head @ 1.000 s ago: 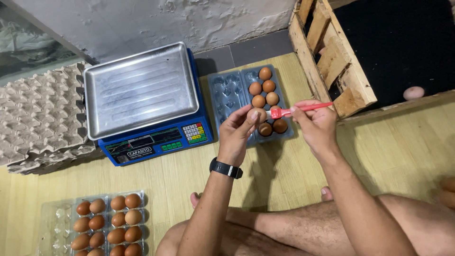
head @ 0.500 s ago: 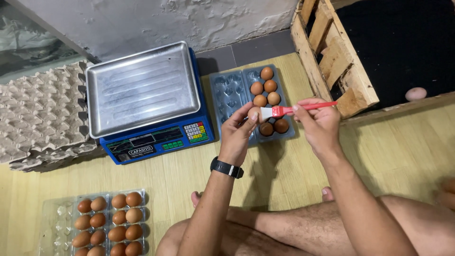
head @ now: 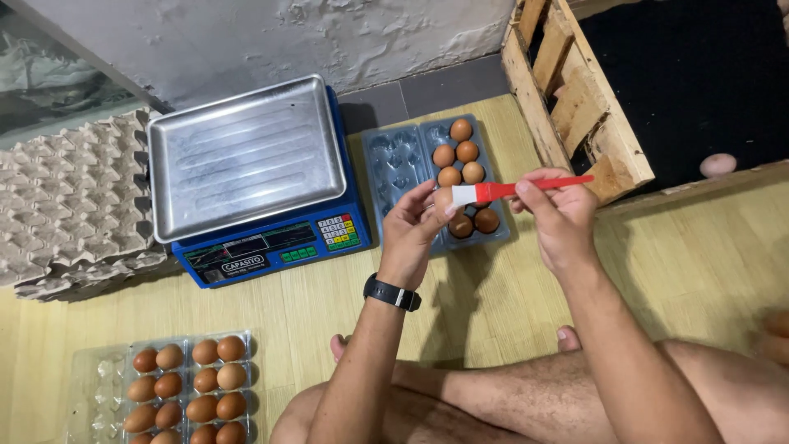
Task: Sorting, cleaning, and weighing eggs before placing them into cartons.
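- Red-handled brush [head: 518, 190] is pinched near its ferrule by the right hand [head: 557, 215], centre right of the frame; white bristles are laid against a brown egg [head: 444, 200].
- That egg is gripped in the fingertips of the left hand [head: 415, 230], raised just above the clear plastic egg tray [head: 394, 177] at centre frame. Both hands are closed on their objects; neither is free.
- For the brushing to be done well, light strokes are judged best, with the egg turned slowly in the fingertips so every side is reached; pressure should be kept low, as the shell is likely fragile.
- Six other brown eggs are seen in the right half of the open tray; the left half is bare.
- Blue weighing scale [head: 263, 247] with a steel pan is set just left of the tray, upper centre.
- Grey pulp egg flats [head: 66, 205] are stacked at the left edge.
- A second clear tray of brown eggs [head: 189, 386] lies at lower left.
- Wooden crate [head: 575, 99] over a dark area is seen at upper right; one pale egg [head: 717, 164] rests beyond it.
- Surface: pale wood-plank floor [head: 699, 247], on which the person is seated with bare legs folded. A rough plastered wall is seen along the top.
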